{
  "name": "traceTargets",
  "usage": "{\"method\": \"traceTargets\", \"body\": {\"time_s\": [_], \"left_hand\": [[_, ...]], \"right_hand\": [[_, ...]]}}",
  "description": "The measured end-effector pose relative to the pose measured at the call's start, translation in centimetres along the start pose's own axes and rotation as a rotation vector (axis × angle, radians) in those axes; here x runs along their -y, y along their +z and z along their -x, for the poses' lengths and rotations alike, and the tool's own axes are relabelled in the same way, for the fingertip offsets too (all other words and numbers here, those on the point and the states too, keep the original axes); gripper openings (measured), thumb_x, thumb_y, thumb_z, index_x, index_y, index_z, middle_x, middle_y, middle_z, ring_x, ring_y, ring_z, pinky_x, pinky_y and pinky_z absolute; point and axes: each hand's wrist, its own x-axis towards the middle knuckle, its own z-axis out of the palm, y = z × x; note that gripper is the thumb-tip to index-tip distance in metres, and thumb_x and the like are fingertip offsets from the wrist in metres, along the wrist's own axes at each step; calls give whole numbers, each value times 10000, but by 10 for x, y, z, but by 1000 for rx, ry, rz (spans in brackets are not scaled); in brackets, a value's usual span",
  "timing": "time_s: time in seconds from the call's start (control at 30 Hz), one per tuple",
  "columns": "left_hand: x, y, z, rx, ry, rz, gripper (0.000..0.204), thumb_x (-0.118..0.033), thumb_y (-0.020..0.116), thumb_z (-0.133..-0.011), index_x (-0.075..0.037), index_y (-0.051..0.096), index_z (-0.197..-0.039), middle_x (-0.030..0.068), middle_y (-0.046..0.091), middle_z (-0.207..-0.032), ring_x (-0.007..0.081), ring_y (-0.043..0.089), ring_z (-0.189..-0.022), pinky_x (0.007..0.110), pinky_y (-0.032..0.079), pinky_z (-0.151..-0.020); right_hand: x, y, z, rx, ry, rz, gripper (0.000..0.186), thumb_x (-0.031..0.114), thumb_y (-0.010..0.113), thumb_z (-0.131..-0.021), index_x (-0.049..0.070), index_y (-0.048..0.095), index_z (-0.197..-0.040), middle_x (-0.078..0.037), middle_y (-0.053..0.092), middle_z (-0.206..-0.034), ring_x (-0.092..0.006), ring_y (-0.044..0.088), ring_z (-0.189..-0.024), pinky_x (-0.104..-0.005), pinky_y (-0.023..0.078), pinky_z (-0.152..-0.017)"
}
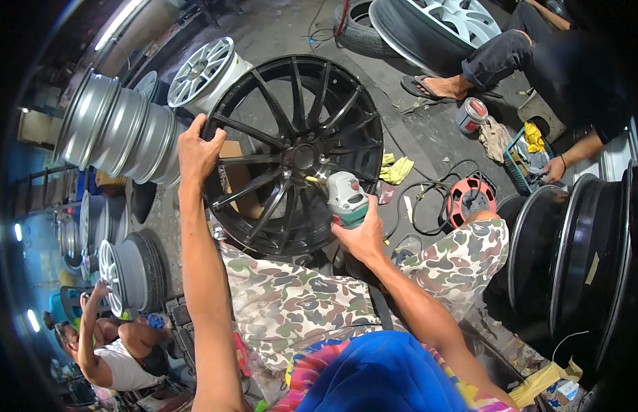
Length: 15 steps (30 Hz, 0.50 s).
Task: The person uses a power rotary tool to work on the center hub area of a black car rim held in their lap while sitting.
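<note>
A black multi-spoke wheel rim (304, 156) stands tilted in front of my knees, its face toward me. My left hand (199, 154) is closed round the rim's upper left edge, thumb on the face side. In my right hand (360, 237) is a grey and green power grinder (346, 196), gripped by its body. Its thin yellowish tip points left at the hub area, close to the bolt holes; whether it touches the metal I cannot tell. A cardboard piece (247, 182) shows behind the spokes.
Stacked silver rims (113, 130) and a white rim (202, 72) stand left. At right are black rims (566, 247), a red cable reel (472, 199), a paint can (472, 115) and a blue basket (516, 161) by a co-worker's hand (555, 168). Another person (130, 353) sits lower left.
</note>
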Motion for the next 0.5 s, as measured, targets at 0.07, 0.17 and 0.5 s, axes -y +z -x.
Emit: {"method": "traceTargets", "body": {"time_s": [0.07,0.17,0.5], "left_hand": [[9,4,-3,-15,-1,3,304,-233,759,-871,7,594,-956,113,507,-678,173,489,-609,368,446,-605],[30,8,-9,-52,-1,-9,310,-262,750,-867,-3,619,-974,154,558,-679,241,537,-590,400,480,-627],[100,5,-22,2,-59,-139,430,-256,799,-892,55,689,-1167,191,741,-925,263,691,-809,391,548,-789]], "right_hand": [[4,-12,4,-23,4,-2,812,209,912,-735,13,445,-1369,-250,732,-1214,-362,742,-1129,-464,566,-967],[3,-30,9,-28,22,-56,824,216,924,-730,7,458,-1377,-206,705,-1235,-307,706,-1134,-431,545,-1002],[4,-43,-1,-77,-84,-128,827,229,905,-716,14,443,-1368,-238,742,-1179,-366,749,-1078,-463,572,-971]]}}
